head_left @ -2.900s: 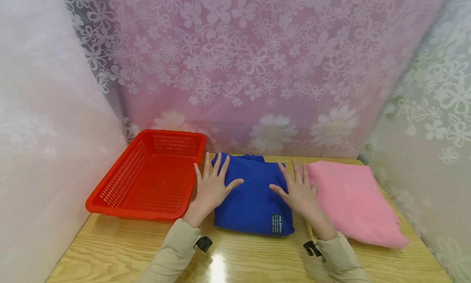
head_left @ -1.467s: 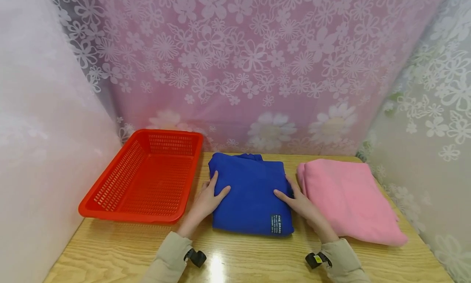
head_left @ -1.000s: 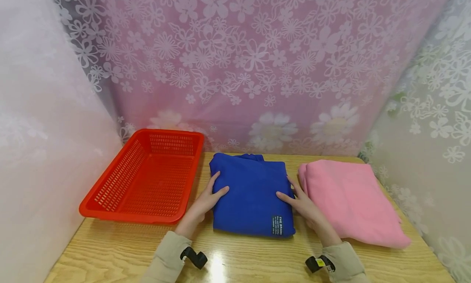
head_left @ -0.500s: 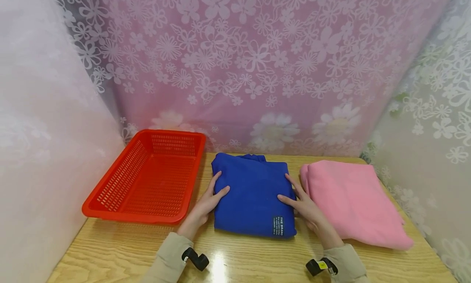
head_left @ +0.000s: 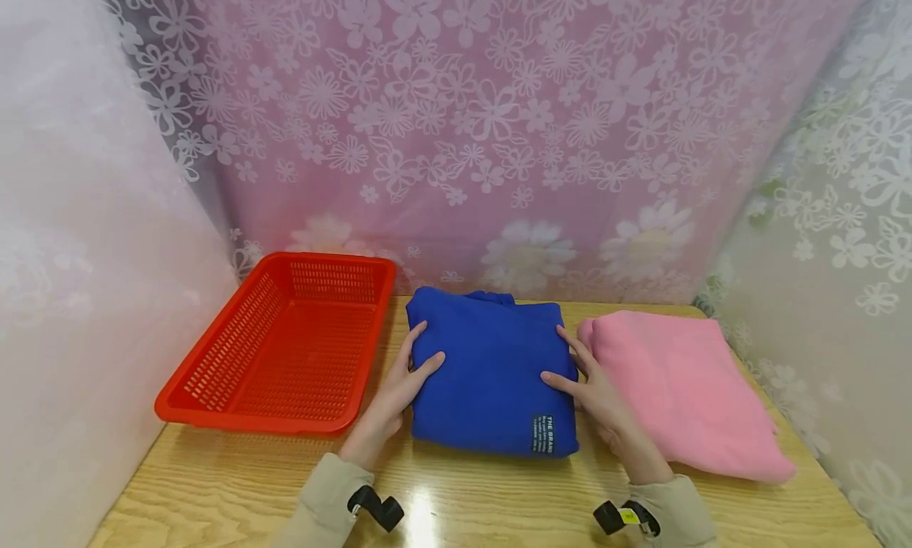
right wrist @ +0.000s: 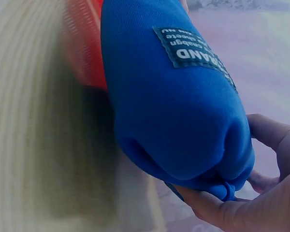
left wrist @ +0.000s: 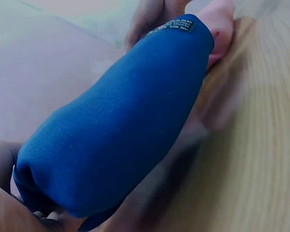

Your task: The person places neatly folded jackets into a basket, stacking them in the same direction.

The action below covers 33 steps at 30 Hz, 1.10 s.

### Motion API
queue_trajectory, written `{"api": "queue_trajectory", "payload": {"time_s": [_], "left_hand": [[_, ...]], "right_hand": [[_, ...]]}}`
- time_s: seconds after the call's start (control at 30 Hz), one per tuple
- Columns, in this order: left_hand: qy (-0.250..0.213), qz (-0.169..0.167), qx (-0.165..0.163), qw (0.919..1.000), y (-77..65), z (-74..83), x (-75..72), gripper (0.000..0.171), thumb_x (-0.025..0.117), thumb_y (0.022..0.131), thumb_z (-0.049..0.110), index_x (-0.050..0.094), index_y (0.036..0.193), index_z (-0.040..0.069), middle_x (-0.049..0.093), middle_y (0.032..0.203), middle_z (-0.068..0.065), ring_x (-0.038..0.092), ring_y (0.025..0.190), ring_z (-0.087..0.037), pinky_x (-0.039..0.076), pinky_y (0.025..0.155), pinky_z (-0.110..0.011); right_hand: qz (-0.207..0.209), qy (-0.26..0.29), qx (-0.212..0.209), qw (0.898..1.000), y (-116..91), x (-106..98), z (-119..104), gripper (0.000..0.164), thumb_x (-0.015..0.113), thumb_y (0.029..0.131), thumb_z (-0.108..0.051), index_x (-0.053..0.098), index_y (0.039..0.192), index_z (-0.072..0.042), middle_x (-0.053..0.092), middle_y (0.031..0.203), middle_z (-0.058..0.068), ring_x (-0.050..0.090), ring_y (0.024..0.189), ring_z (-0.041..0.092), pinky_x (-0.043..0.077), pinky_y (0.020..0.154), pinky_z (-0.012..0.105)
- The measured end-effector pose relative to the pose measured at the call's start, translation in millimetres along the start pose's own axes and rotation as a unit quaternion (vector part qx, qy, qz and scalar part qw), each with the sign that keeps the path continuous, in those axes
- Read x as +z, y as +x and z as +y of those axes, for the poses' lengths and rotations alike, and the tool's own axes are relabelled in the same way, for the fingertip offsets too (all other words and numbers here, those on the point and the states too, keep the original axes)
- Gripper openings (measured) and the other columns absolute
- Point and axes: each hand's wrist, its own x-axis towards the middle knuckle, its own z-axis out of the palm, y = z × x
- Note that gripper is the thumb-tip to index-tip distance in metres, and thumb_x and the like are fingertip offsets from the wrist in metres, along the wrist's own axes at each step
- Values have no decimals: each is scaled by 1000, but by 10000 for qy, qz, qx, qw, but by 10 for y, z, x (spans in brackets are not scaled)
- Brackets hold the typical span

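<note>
A folded blue garment (head_left: pixel 492 374) with a dark printed label (head_left: pixel 543 435) at its front right corner is held between the two hands at mid-table. On its left side the left hand (head_left: pixel 390 397) grips it, thumb on top and fingers under the edge. The right hand (head_left: pixel 606 409) grips the opposite side the same way. In the right wrist view, fingers (right wrist: pixel 208 208) curl beneath the rolled fold. The garment's front edge hangs a little above the wooden table (head_left: pixel 484 500), with a shadow below it in both wrist views.
Left of the garment stands a red perforated plastic basket (head_left: pixel 278 420), with nothing in it. A folded pink cloth (head_left: pixel 684 390) lies to the right, close to the right hand. Flowered curtains (head_left: pixel 456 136) enclose the table at the back and sides.
Both hands came down from above the blue garment with fingers spread, then took hold of its sides. Since half a second ago the garment has risen slightly off the table.
</note>
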Motion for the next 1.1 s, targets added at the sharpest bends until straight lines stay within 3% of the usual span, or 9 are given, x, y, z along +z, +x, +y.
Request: {"api": "queue_trajectory", "payload": {"time_s": [0.13,0.43,0.63,0.9,1.1], "left_hand": [[-134,-35,78,9999,-69,143,38,73,65,100,36,24,160,37,15,168,-12,33,146,-42,32,113,-64],[-284,-137,132,9994,-171,397,89,70,64,101,33,26,159,37,20,167,-9,38,143,-39,33,114,-61],[-289,-245,59,9993,-260,519,86,68,62,102,32,27,159,37,29,163,-12,48,135,-41,44,106,-58],[-70,-159,208,9996,-376,729,-21,68,61,103,30,24,160,37,33,161,-13,52,132,-41,47,103,-59],[218,-265,275,9990,-452,956,-260,75,61,103,31,16,162,37,26,163,-13,45,138,-42,44,107,-58]], "right_hand": [[-8,-392,-266,9989,-71,-53,-141,84,66,100,-23,12,164,-32,0,169,19,10,153,44,38,110,62],[-77,-462,-287,9985,-229,-124,-367,82,63,102,-25,10,164,-34,-3,169,20,16,151,49,45,105,60],[-158,-419,-337,9984,-284,-152,-447,81,61,103,-24,9,165,-32,-2,169,20,20,149,51,46,103,61],[-260,-511,-485,9972,-252,-91,-613,80,61,103,-26,10,164,-34,0,169,21,21,149,51,43,105,64],[-547,-386,-653,9956,-153,73,-782,81,61,103,-27,8,164,-34,5,169,20,28,147,50,42,107,61]]}}
